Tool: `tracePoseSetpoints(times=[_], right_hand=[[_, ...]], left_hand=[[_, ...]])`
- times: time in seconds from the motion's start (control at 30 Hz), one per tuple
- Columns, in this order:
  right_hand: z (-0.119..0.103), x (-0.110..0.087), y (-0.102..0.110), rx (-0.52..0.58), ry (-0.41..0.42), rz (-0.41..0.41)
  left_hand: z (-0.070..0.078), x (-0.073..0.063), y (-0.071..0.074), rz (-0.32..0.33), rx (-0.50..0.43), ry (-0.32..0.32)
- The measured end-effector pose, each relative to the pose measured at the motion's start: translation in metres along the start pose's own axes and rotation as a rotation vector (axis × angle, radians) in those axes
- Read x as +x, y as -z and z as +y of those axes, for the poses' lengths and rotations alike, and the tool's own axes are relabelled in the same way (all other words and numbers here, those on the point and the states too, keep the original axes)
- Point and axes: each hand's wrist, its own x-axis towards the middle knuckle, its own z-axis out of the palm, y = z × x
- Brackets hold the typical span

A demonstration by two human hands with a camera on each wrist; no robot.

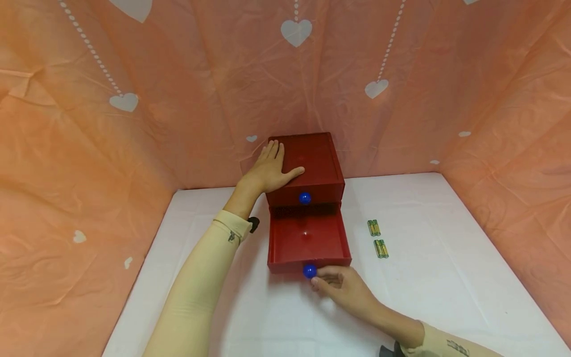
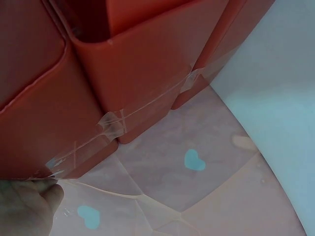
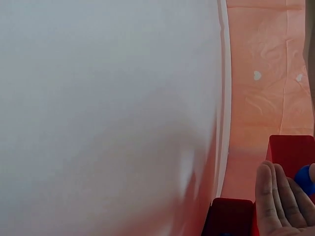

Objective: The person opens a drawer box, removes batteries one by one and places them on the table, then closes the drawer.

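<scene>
A red drawer unit (image 1: 314,158) stands at the back of the table, its lower drawer (image 1: 290,240) pulled out with bare red inside showing. My left hand (image 1: 269,171) rests flat on the unit's top, fingers spread near its left edge. In the left wrist view, part of that hand (image 2: 24,209) lies against the red casing (image 2: 142,73). Thumb and fingers of my right hand (image 1: 350,292) pinch the lower drawer's blue knob (image 1: 310,270). The right wrist view has the knob (image 3: 305,180) between the thumb and fingers. The upper drawer, with its own blue knob (image 1: 305,198), is closed.
Two pairs of green-and-gold batteries (image 1: 373,227) (image 1: 381,249) lie on the white table (image 1: 428,277) right of the open drawer. Orange sheeting (image 1: 214,99) with white hearts hangs behind and along both sides. Clear tape (image 2: 112,125) crosses the unit's casing.
</scene>
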Motion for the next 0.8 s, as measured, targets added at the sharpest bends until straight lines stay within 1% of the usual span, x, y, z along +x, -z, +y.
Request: tracePoseSetpoints(times=[0.17,0.33,0.8], right_hand=[[-0.001,0.003,0.001,-0.026,0.005,0.018],[0.0,0.006,0.0,-0.029,0.021,0.028],[-0.001,0.019,0.003,-0.039,-0.002,0.063]], left_hand=[[0.001,-0.001,0.001,-0.003,0.0,0.002],[0.0,-0.001,0.0,0.0,-0.003,0.004],[-0.002,0.001,-0.001,-0.002,-0.002,0.003]])
